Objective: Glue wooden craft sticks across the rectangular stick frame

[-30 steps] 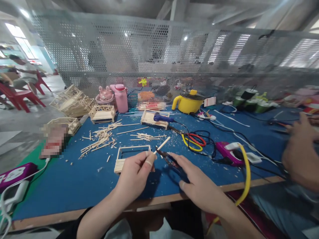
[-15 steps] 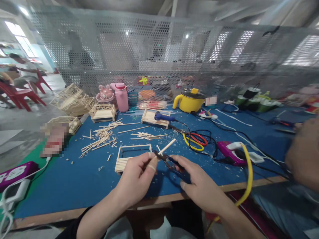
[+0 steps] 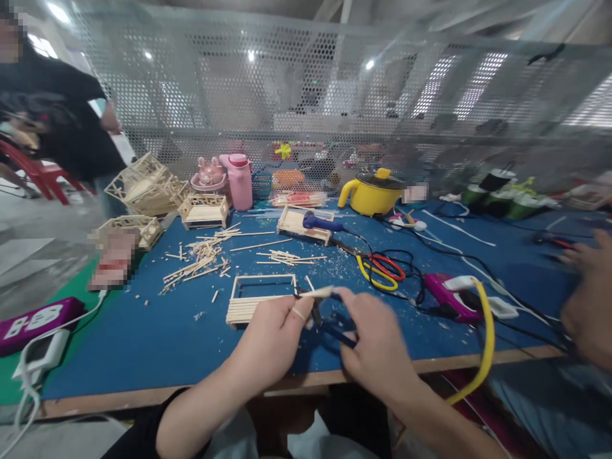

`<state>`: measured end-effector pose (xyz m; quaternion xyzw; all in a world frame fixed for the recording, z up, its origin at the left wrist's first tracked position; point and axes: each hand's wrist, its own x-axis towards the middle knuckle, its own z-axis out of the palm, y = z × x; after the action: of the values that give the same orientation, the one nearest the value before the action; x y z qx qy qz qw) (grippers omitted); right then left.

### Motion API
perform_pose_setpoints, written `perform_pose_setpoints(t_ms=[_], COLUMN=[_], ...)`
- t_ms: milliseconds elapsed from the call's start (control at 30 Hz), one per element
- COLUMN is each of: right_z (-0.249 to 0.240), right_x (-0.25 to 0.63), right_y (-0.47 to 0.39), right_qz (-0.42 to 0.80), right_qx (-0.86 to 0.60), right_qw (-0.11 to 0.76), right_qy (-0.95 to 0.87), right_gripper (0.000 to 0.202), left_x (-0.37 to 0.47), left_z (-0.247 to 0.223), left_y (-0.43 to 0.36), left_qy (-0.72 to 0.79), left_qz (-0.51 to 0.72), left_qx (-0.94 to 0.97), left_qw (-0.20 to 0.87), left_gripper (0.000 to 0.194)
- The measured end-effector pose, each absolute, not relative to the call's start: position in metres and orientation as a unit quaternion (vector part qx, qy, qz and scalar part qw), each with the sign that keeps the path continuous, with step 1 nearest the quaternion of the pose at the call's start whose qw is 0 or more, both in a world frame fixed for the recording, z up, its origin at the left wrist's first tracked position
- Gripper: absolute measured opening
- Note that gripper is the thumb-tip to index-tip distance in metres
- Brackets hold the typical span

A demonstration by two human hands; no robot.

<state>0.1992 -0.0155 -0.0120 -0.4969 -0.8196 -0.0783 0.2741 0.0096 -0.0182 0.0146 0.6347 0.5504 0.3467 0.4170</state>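
My left hand (image 3: 275,331) is closed, pinching a pale wooden stick (image 3: 316,293) between thumb and fingers. The stick lies nearly level and points towards my right hand (image 3: 375,335). My right hand is wrapped round the dark blue handles of a pair of cutting pliers (image 3: 340,335); their dark jaws are close to my left fingertips, partly hidden and blurred. Just beyond my left hand stands a small wooden frame (image 3: 243,311) with slats across its near part. Loose wooden sticks (image 3: 201,258) lie in a pile behind it, with a second bunch (image 3: 287,257) to the right.
A blue glue gun (image 3: 321,222) rests on a finished wooden piece (image 3: 291,223). Scissors (image 3: 377,271), cables and a purple power strip (image 3: 452,299) lie to the right. A yellow pot (image 3: 375,196) and pink bottle (image 3: 239,182) stand behind. A co-worker's hand (image 3: 586,274) is far right.
The stick has swung from slanting upward to nearly level, and the pliers have turned with my right hand. A person in a black shirt has come into view at the left.
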Motion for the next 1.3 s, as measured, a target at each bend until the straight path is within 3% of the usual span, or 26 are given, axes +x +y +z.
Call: perform_pose_setpoints(t_ms=[100, 267, 367, 433, 467, 567, 700, 833, 967, 1167, 1300], right_z=[-0.004, -0.017, -0.030, -0.031, -0.028, -0.011, 0.007, 0.008, -0.003, -0.016, -0.018], right_x=[0.209, 0.224, 0.219, 0.211, 0.207, 0.194, 0.177, 0.170, 0.172, 0.165, 0.162], right_y=[-0.002, 0.041, 0.060, 0.060, 0.056, 0.029, -0.003, 0.002, 0.027, 0.047, 0.052], right_qz=[-0.146, -0.006, -0.010, -0.036, -0.045, 0.007, 0.105, 0.111, 0.094, 0.073, 0.059], right_qx=[-0.558, -0.659, -0.669, -0.667, -0.650, -0.492, -0.275, -0.292, -0.398, -0.399, -0.385], right_qw=[0.248, 0.145, 0.133, 0.157, 0.185, 0.277, 0.267, 0.278, 0.297, 0.256, 0.223], right_qy=[-0.778, -0.738, -0.731, -0.727, -0.735, -0.825, -0.917, -0.908, -0.863, -0.878, -0.893], right_gripper=[0.058, 0.048, 0.065, 0.078, 0.075, 0.042, 0.019, 0.019, 0.020, 0.024, 0.026], left_x=[0.011, 0.006, -0.002, -0.009, -0.013, -0.025, -0.035, -0.049, -0.077, -0.088, -0.078], left_z=[0.015, 0.019, 0.022, 0.018, 0.015, -0.002, -0.016, -0.009, -0.015, -0.052, -0.059], left_y=[-0.024, -0.050, -0.057, -0.056, -0.055, -0.050, -0.047, -0.041, -0.035, -0.033, -0.033], left_qy=[0.527, 0.447, 0.465, 0.480, 0.484, 0.484, 0.477, 0.443, 0.580, 0.645, 0.647], left_qz=[0.340, 0.326, 0.269, 0.223, 0.216, 0.252, 0.275, 0.297, 0.440, 0.436, 0.418], left_qx=[0.636, 0.736, 0.782, 0.798, 0.801, 0.802, 0.821, 0.842, 0.685, 0.602, 0.605], left_qw=[0.450, 0.390, 0.316, 0.287, 0.278, 0.244, 0.153, 0.085, 0.009, 0.179, 0.201], left_gripper=[0.051, 0.032, 0.041, 0.047, 0.048, 0.052, 0.059, 0.050, 0.031, 0.040, 0.055])
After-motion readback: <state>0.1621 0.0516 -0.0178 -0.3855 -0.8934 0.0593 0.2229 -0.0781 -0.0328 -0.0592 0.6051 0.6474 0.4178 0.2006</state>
